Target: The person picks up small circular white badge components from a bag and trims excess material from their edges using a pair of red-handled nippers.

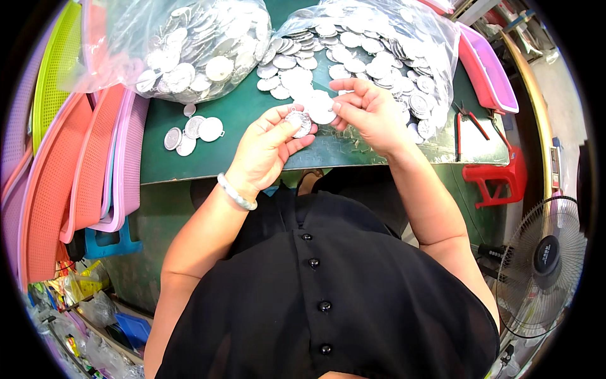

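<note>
Here, two silver discs (298, 125) between fingers (347, 85), two bags (117, 57)

From far off, I see a green table (214, 153). A clear bag (123, 47) of silver discs (218, 68) sits at 10 o'clock, a second bag (450, 50) at 1, loose discs (191, 127) at 8, red-handled pliers (465, 115) at 4.

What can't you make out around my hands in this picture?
All in the head view:
Left hand: the far side of its silvery disc, hidden by the disc itself.
Right hand: any design on its pale disc, washed out by glare.
Left clear bag: its top, cut off by the upper edge.
Its lower discs: buried under others.
</note>
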`<state>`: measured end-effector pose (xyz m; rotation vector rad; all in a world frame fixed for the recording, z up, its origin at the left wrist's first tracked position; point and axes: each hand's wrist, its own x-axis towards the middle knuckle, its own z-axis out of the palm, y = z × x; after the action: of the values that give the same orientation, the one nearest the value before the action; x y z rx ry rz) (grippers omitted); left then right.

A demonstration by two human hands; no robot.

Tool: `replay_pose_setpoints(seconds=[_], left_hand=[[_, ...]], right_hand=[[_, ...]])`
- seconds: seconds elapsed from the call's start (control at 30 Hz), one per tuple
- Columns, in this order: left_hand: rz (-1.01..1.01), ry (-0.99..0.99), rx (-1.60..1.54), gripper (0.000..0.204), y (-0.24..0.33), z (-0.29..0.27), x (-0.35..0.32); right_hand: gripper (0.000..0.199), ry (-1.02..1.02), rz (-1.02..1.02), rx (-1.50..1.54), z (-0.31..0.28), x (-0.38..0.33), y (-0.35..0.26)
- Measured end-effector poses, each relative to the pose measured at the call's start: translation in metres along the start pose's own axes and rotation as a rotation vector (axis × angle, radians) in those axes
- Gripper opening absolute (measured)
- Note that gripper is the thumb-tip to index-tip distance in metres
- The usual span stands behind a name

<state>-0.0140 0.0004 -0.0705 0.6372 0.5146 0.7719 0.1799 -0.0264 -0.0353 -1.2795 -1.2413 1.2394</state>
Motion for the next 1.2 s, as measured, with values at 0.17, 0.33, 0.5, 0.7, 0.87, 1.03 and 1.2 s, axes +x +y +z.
replay_pose_setpoints(seconds=[0.17,0.33,0.5,0.7,0.87,1.03,1.2], left_hand=[[0.029,0.054,0.046,0.025,-0.001,0.006,-0.001],[0.03,0.087,0.099,0.017,0.003,-0.004,-0.007],[0.011,0.078,-0.029,0.014,0.009,-0.004,-0.009],[0.019,0.069,-0.038,0.018,0.013,-0.002,-0.01],[-0.018,0.049,-0.071,0.019,0.011,-0.011,-0.007],[-0.002,0.076,0.015,0.016,0.007,-0.008,-0.005],[-0.008,0.136,0.055,0.01,0.01,0.007,-0.006]], right_hand=[[0.031,-0.049,0.0,0.033,0.014,-0.004,0.001],[0.033,-0.047,-0.121,-0.256,0.013,0.001,-0.002],[0.04,0.066,-0.61,-1.12,0.001,0.023,0.012],[0.04,-0.044,-0.612,-1.236,0.001,0.024,0.01],[0.036,0.094,-0.626,-1.186,-0.006,0.024,0.014],[0.032,0.124,-0.254,-0.576,-0.008,0.021,0.006],[0.03,-0.039,-0.044,-0.188,0.006,0.009,-0.006]])
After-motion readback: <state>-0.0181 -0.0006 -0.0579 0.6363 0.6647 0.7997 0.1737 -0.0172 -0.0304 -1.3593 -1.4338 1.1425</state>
